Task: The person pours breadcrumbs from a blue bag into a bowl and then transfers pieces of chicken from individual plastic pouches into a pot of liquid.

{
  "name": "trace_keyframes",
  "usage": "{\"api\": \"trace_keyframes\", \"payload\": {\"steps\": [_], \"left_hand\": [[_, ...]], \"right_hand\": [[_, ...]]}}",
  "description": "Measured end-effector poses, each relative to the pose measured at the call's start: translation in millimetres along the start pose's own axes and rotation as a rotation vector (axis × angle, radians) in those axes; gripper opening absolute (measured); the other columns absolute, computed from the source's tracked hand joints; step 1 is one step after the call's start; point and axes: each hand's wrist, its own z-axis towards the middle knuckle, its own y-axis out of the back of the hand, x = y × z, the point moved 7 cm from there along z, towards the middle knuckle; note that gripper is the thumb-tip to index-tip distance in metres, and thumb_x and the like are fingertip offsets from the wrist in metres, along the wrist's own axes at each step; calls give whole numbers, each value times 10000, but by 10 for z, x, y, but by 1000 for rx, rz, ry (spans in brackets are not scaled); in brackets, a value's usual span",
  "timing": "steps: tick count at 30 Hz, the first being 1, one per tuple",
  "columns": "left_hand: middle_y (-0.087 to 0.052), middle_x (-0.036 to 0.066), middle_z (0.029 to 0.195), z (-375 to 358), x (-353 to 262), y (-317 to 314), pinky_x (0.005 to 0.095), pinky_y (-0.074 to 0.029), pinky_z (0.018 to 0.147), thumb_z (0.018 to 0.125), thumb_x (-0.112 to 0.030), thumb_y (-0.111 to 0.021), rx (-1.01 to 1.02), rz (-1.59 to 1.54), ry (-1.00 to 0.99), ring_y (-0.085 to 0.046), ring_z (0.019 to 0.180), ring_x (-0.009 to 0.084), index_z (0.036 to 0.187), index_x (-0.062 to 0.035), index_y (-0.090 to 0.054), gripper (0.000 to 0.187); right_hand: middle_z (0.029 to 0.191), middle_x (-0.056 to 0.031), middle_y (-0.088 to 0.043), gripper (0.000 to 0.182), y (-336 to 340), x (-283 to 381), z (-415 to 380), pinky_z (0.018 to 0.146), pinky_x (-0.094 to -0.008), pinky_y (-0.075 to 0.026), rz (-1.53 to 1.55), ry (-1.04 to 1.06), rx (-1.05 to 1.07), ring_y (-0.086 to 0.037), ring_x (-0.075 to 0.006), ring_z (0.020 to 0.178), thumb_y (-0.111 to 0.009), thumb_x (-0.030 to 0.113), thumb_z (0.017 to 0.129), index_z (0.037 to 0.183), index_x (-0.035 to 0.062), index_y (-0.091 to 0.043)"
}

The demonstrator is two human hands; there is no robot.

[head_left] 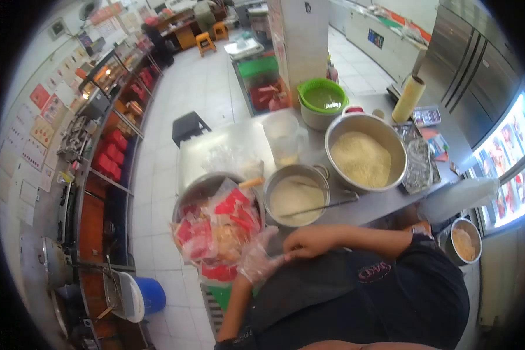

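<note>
My left hand (259, 254) wears a clear plastic glove, its fingers stretched out in front of my apron (315, 291). My right hand (310, 241) is bare, with its fingers curled together at the thumb side of that glove, seemingly pinching the plastic. Left of my hands, a large metal bowl (184, 201) is heaped with red and clear plastic bags (230, 219) of food. Just beyond my hands stands a metal pot of pale batter (294, 198), with a long thin metal utensil (324, 207) lying across it.
A big metal bowl (400, 166) of yellowish powder (361, 160) stands to the right. Behind are a clear plastic jug (284, 137) and a green basket (322, 96) over a pot. A film roll (409, 99) stands at the far right. A blue bucket (151, 294) is on the left floor.
</note>
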Motion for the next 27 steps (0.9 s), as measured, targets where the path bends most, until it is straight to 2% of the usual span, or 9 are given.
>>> {"api": "trace_keyframes", "payload": {"steps": [5,9,12,15,17,18,21,24,27], "left_hand": [[-603,195,1336,-21,257,6,437,-464,1068,737,-422,-883,-172,-143,21,-587,1251,367,1336,-33,-559,784],[-537,192,1426,-77,322,-50,369,-400,1143,862,-361,-818,14,-215,178,-507,1364,290,1473,15,-422,819],[-538,199,1431,-115,123,19,364,-406,1135,948,-429,-702,161,-160,175,-519,1353,293,1492,-13,-412,743],[-507,202,1469,-168,-11,40,393,-415,1127,998,-522,-576,173,-323,253,-534,1335,318,1528,-50,-371,739],[-479,201,1495,-210,400,-285,410,-422,1121,1017,-534,-527,172,-714,228,-544,1320,328,1546,-65,-342,731],[-469,200,1505,-234,406,-293,413,-423,1120,1026,-543,-498,173,-852,208,-544,1319,322,1551,-57,-332,735],[-449,199,1526,-320,155,-125,414,-423,1114,1039,-591,-406,229,-1157,178,-539,1319,292,1559,-14,-310,783],[-448,203,1526,-348,305,-321,412,-429,1095,1006,-703,-337,437,-1413,297,-554,1292,293,1559,1,-306,895],[-458,195,1523,-388,374,-235,417,-438,1071,926,-817,-328,400,-1384,268,-553,1282,302,1559,-1,-305,1033]], "right_hand": [[873,-164,-664,275,61,64,1,737,-420,-481,-16,-22,-49,-642,-299,800,-629,305,1001,991,33,-663],[837,-155,-639,271,93,69,60,729,-408,-473,-42,19,-81,-627,-272,784,-629,290,989,964,22,-660],[801,-131,-608,249,78,98,106,725,-383,-464,3,-7,-66,-603,-231,771,-596,237,992,905,9,-643],[778,-91,-608,255,227,50,160,722,-366,-459,63,-70,-178,-584,-177,760,-580,237,979,873,14,-642],[767,-54,-597,230,426,-97,176,719,-349,-454,155,-184,-294,-571,-149,766,-581,214,967,857,19,-633],[778,-23,-591,259,503,-145,208,734,-320,-459,209,-104,-330,-570,-125,789,-596,272,991,903,38,-668],[785,-48,-610,329,515,64,330,770,-320,-473,253,-30,-430,-588,-155,797,-585,362,1020,983,55,-697],[850,-106,-647,376,402,402,409,802,-339,-491,-132,-4,-329,-618,-208,819,-573,413,1032,1059,62,-705],[869,-136,-648,312,181,109,522,766,-412,-482,-173,-78,-59,-632,-279,823,-581,322,1029,922,36,-647]]}}
